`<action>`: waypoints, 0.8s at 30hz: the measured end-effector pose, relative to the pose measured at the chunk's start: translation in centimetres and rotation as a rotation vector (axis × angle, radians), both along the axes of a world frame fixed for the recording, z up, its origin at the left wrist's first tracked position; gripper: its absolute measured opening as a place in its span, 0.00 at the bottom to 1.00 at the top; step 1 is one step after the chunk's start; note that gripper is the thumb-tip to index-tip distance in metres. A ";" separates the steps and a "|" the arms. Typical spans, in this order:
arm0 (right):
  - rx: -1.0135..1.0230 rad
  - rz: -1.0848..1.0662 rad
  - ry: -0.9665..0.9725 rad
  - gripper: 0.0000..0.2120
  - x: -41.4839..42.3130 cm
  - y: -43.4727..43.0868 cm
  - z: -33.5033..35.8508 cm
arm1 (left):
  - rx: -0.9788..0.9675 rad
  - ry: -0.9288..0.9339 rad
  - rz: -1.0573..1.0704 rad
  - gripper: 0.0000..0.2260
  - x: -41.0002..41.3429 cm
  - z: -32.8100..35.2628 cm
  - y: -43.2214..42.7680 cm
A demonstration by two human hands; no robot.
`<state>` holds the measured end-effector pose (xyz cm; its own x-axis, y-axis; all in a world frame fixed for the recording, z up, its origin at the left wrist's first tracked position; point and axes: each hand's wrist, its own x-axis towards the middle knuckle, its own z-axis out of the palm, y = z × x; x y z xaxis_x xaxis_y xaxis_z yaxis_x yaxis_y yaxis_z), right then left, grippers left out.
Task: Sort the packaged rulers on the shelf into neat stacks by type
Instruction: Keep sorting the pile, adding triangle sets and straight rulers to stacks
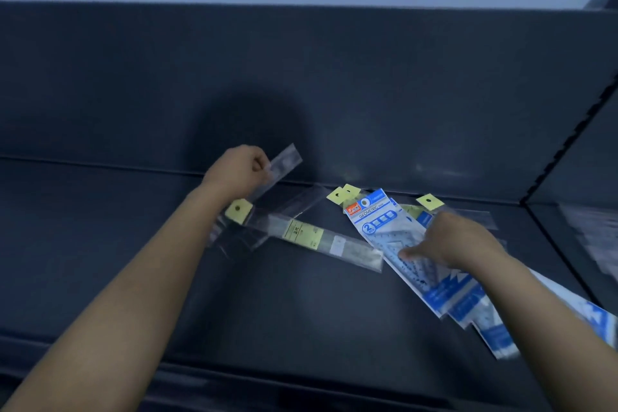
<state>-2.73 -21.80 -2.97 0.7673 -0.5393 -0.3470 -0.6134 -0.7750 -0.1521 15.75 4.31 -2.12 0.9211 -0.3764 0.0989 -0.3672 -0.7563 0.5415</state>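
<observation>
Reaches in from the near left with a bare forearm and curls the left hand (240,170) round a clear ruler pack (286,160), fingers and thumb closed on it, knuckles turned toward the far wall. Holds that pack clear of the shelf (301,311), long axis running from near left to far right, far end raised against the dark back panel (301,77).

Stretches the right hand (458,241) in from the near right, back of the hand up, thumb straight out to the left and pressed on the top blue pack (378,221). Hides the other fingers behind the knuckles; cannot tell whether they grip anything.

Lays the top blue pack flat on the shelf, header at the far left, long axis slanting down to the near right, above a loose fan of more blue packs (468,308) pointing much the same way. Reads "GEOMETRIC" and a large "2" on the blue-and-white header.

Between the two hands, leaves a second clear pack (347,249) flat on the shelf, long axis from far left to near right, with a pale yellow label at its middle. Shows a yellow hang tab (238,209) with a punched hole just below the left wrist, and further yellow tabs (429,201) poking out beyond the blue packs.
</observation>
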 end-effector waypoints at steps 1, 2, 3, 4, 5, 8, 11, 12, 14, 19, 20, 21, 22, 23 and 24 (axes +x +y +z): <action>0.015 0.005 0.008 0.25 0.0 0.0 0.2 | 0.001 -0.081 -0.014 0.03 -0.4 0.6 0.6; 0.025 0.009 0.003 0.26 0.0 -0.1 0.5 | -0.014 -0.151 -0.038 0.02 -0.8 1.2 1.0; 0.032 0.010 0.000 0.29 -0.1 -0.1 0.9 | -0.035 -0.204 -0.067 0.02 -1.4 1.9 1.4; 0.035 0.018 -0.003 0.31 -0.1 -0.1 1.2 | -0.047 -0.246 -0.097 0.02 -1.9 2.5 1.6; 0.039 0.029 -0.001 0.30 -0.2 0.0 1.3 | -0.049 -0.279 -0.123 0.02 -2.6 3.1 1.7; 0.016 0.043 -0.025 0.24 -0.3 0.3 1.2 | -0.116 -0.277 -0.193 0.03 -4.4 4.4 1.1; -0.027 0.054 -0.160 0.19 -0.9 0.5 1.1 | -0.150 -0.088 -0.274 0.03 -5.6 4.8 -0.3; -0.024 0.051 -0.239 0.17 -1.3 0.6 1.0 | -0.123 -0.024 -0.306 0.04 -5.8 4.8 -0.9; 0.073 0.042 -0.398 0.19 -1.9 0.8 0.9 | -0.101 0.100 -0.352 0.06 -6.3 4.3 -2.0; 0.281 -0.069 -0.642 0.20 -4.6 -0.3 1.5 | -0.201 0.447 -0.419 0.08 -7.0 3.3 -5.7; 0.270 -0.078 -0.667 0.17 -5.5 -0.9 1.9 | -0.241 0.516 -0.442 0.11 -7.4 3.4 -6.5; 0.243 -0.081 -0.672 0.14 -6.5 -1.5 2.3 | -0.281 0.572 -0.474 0.14 -7.8 3.6 -7.4; 0.214 -0.079 -0.667 0.11 -7.7 -2.1 2.7 | -0.314 0.609 -0.510 0.15 -8.4 3.8 -8.5; 0.192 -0.079 -0.660 0.08 -8.8 -2.7 3.2 | -0.341 0.626 -0.547 0.14 -8.9 4.0 -9.6; 0.170 -0.081 -0.662 0.07 -10.0 -3.3 3.7 | -0.363 0.630 -0.580 0.11 -9.5 4.1 -10.7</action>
